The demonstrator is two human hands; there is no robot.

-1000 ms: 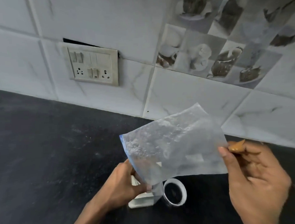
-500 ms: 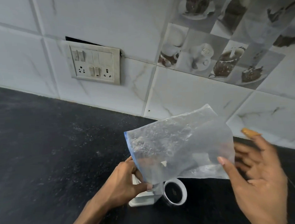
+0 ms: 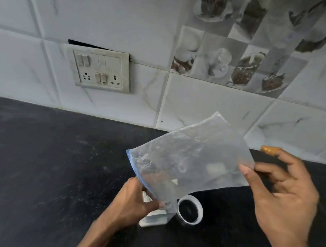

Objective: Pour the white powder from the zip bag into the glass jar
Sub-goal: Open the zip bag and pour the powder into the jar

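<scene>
1. I am watching the left grip (image 3: 133,201) pinching the zip bag (image 3: 193,159) by its lower corner, just above the glass jar (image 3: 153,220) standing on the worktop (image 3: 48,165).
2. The right grip (image 3: 284,192) is resting loose-fingered, its thumb touching the bag's edge.

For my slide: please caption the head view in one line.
Left hand holds the tilted zip bag over the glass jar; right hand touches its raised edge.

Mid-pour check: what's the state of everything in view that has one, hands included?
zip bag: held tilted, lower corner at the jar's mouth, nearly empty, powder clinging inside.
glass jar: upright on the counter, lid off, mouth hidden by the bag.
lid: lying beside the jar, hollow side up.
left hand: grip on the bag's lower end.
right hand: fingers spread, thumb tip on the bag's raised end.
socket panel: nothing plugged in.
</scene>
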